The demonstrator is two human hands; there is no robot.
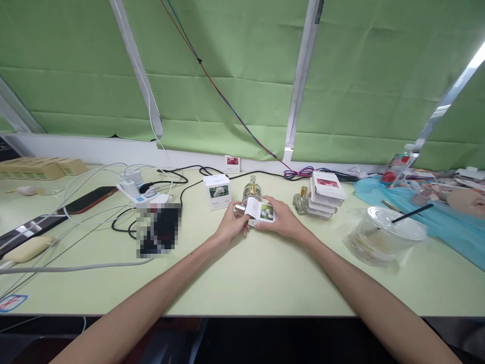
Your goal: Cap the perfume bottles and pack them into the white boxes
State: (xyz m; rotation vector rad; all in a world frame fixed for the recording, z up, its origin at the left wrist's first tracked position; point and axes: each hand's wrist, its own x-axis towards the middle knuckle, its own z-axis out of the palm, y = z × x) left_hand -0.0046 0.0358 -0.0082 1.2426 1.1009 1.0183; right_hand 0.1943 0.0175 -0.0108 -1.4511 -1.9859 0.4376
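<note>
My right hand [282, 218] is closed around a small white box [267, 213] with a white-flower picture, tilted just above the table. At the box's left end its flap stands up. My left hand [232, 223] is closed beside that flap, with a small shiny cylinder [239, 208] between its fingers; what kind of thing it is I cannot make out. Right behind the hands a clear glass perfume bottle [252, 191] with a gold neck stands upright. A white flower box [217, 193] stands to the left of it.
Right of my hands are another perfume bottle [300, 201] and a stack of white boxes [326, 194]. A lidded plastic cup [384, 235] with a black straw stands near blue plastic [428, 217]. Cables and a power strip [146, 197] lie at left, with phones [89, 200] nearby.
</note>
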